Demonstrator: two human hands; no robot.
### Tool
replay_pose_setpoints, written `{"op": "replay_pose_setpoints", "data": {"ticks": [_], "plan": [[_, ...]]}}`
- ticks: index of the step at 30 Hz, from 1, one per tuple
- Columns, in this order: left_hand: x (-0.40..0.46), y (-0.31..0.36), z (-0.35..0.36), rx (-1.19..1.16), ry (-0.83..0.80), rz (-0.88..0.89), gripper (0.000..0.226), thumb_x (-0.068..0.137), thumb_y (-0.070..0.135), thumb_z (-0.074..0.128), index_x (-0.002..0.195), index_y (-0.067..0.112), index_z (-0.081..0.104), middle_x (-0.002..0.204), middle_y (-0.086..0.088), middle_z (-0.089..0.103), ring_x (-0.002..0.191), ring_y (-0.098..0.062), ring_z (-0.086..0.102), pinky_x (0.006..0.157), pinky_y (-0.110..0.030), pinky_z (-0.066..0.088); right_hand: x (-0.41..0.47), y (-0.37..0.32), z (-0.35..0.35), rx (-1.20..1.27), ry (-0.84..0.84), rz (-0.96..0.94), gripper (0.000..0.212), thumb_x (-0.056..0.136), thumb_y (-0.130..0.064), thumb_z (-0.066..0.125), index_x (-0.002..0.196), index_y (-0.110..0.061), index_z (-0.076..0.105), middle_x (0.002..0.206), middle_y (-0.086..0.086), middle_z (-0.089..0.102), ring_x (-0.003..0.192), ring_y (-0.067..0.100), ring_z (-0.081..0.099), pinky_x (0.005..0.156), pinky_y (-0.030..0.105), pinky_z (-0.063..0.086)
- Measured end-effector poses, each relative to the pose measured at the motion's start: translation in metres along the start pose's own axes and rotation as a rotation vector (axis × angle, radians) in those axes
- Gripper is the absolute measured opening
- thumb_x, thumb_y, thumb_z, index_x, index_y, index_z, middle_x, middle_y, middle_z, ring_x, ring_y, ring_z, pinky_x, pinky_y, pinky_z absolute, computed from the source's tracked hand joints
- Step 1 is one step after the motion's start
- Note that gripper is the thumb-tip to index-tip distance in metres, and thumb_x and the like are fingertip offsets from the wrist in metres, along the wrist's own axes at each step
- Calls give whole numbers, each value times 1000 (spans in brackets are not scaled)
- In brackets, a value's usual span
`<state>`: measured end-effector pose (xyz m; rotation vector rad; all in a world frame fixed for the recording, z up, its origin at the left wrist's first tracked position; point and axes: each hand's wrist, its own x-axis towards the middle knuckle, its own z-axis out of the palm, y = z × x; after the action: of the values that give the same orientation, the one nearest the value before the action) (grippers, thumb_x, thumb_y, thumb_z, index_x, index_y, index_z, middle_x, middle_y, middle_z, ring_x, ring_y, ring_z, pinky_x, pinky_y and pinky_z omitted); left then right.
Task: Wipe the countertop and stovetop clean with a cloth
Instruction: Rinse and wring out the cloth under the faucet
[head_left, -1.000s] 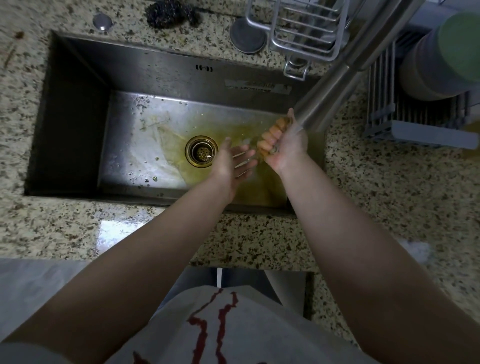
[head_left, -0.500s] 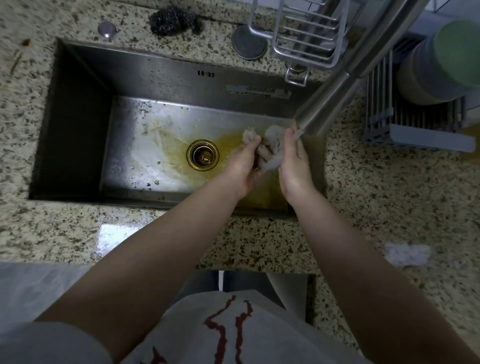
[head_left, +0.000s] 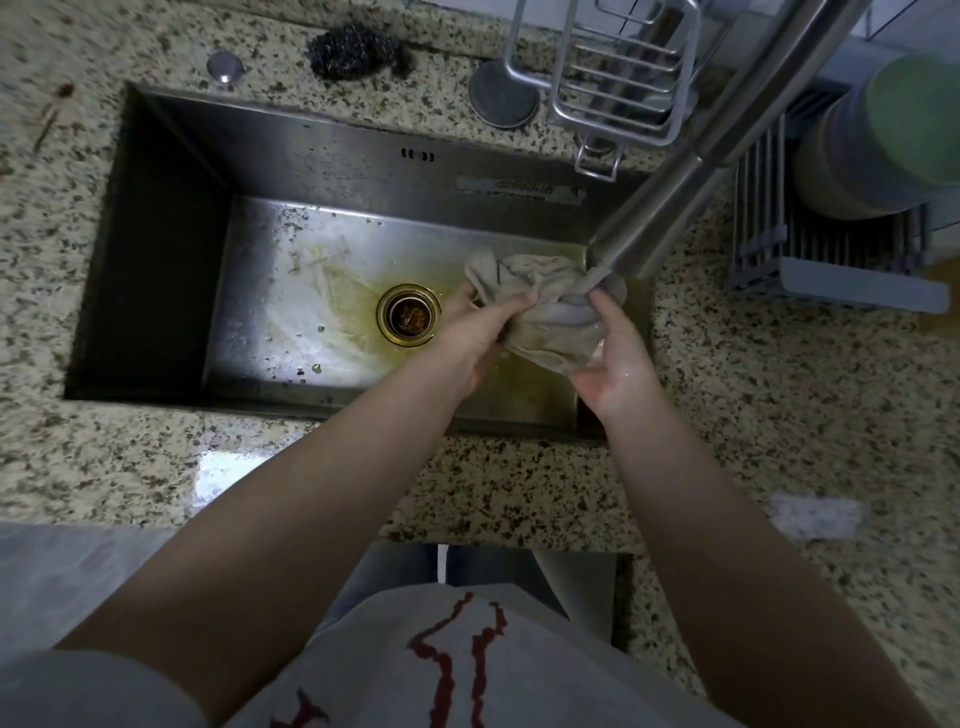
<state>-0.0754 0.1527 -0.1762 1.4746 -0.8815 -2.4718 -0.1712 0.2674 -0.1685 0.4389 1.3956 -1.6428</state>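
Observation:
A wet grey cloth (head_left: 545, 306) is bunched over the right half of the steel sink (head_left: 171, 249), right under the faucet spout (head_left: 660, 208). My left hand (head_left: 478, 338) grips its left side with the fingers curled around the fabric. My right hand (head_left: 615, 364) holds its right side from below, thumb pressed on top. The speckled granite countertop (head_left: 779, 415) surrounds the sink. The stovetop is out of view.
Yellowish water pools around the drain (head_left: 409, 314). A steel-wool scrubber (head_left: 353, 52) and a round plug (head_left: 503, 96) lie behind the sink. A wire rack (head_left: 618, 67) hangs by the faucet. A grey drying rack (head_left: 831, 254) with a green-lidded container (head_left: 893, 140) sits at right.
A second ago my hands were apart under the faucet, right hand closed. They then came together on the cloth, which is now spread wider between them.

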Motion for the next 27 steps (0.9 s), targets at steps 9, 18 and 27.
{"op": "replay_pose_setpoints", "data": {"ticks": [9,18,27], "plan": [[10,7,-11,232,-101,186,47,79,10,83,121,15,65,117,-10,73,108,-28,71,95,-47,58,-5,-20,5,-507,-28,-115,38,87,-15,81,122,-15,68,113,3,77,101,17,76,84,30,63],[11,12,-19,83,48,105,45,80,21,85,119,17,65,113,-5,73,101,-23,72,95,-48,58,-3,-20,13,55,4,22,27,103,-20,58,124,-5,66,125,17,72,116,30,71,102,45,57],[11,27,-14,243,94,320,15,97,29,67,86,19,69,86,0,70,87,-17,67,73,-32,56,-3,-15,15,-304,-20,45,43,91,-31,77,128,-12,66,117,9,77,107,20,75,99,39,57]]}}
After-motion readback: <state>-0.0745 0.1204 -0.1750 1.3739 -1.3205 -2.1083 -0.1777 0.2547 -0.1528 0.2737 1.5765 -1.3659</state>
